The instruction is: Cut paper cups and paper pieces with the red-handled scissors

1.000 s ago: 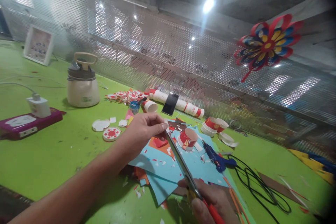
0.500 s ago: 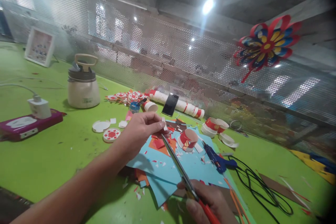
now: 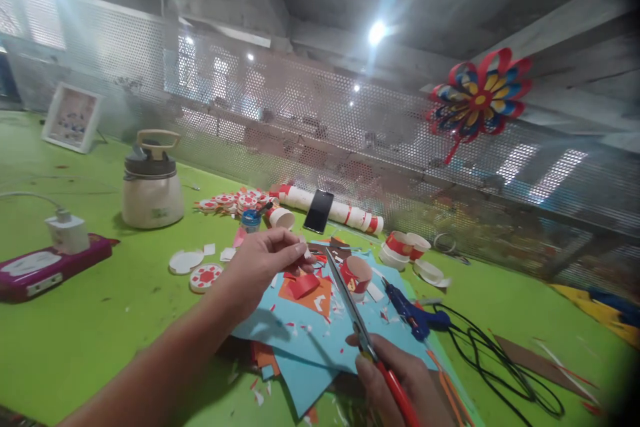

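Between the thumb and fingers of my left hand [image 3: 267, 267] is a small white piece of paper [image 3: 305, 252] with a notched edge. My right hand [image 3: 395, 373] grips long-bladed scissors [image 3: 354, 310] with red handles. Their blades point up and left, tips apart from the paper piece and a little to its right. Under both hands lie blue paper sheets [image 3: 305, 347] strewn with red and white scraps. An orange paper piece [image 3: 315, 297] lies on the sheets below my left hand. A red and white paper cup piece [image 3: 357, 275] sits just behind the blades.
A blue glue gun [image 3: 413, 312] with a black cable [image 3: 493, 363] lies to the right. Farther back are cut cups [image 3: 395, 250], a phone [image 3: 319, 211] and a long cup tube [image 3: 345, 212]. A cream jug [image 3: 153, 197] and purple power strip [image 3: 55, 270] stand left.
The scissors' tips have moved right, away from the white paper piece in my left hand. The whole view has shifted, with the table scene sitting slightly lower.
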A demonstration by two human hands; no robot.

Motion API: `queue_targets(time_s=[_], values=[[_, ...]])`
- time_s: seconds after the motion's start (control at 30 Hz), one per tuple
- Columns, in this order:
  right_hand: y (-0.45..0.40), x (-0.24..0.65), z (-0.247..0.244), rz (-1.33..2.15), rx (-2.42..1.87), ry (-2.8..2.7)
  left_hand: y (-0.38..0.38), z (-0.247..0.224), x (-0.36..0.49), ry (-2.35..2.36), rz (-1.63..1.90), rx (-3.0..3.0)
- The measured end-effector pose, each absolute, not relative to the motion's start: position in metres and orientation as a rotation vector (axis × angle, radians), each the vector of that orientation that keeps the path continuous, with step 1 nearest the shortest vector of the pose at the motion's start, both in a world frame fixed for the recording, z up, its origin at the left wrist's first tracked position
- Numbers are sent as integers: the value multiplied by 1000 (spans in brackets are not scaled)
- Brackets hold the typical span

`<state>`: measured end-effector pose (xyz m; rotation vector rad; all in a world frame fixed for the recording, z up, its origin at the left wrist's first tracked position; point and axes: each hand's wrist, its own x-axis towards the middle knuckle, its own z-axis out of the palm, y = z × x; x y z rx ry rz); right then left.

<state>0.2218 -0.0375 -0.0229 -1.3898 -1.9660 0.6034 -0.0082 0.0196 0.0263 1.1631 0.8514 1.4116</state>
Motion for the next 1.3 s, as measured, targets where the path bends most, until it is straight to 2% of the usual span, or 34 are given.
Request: queue_targets(time_s=[0.43, 0.6, 0.83, 1.3], values=[[-35, 227, -26, 785, -1266, -1878, 20, 16, 7, 807, 1235, 1102], [-32, 232, -10, 570, -1263, -2071, 29, 12, 2, 983, 1237, 1225], [-21, 239, -11, 539, -1280, -2040, 55, 7, -34, 1322, 1237, 1391], [-14, 236, -23, 400, -1229, -2021, 63, -10, -41, 1573, 891, 1605]])
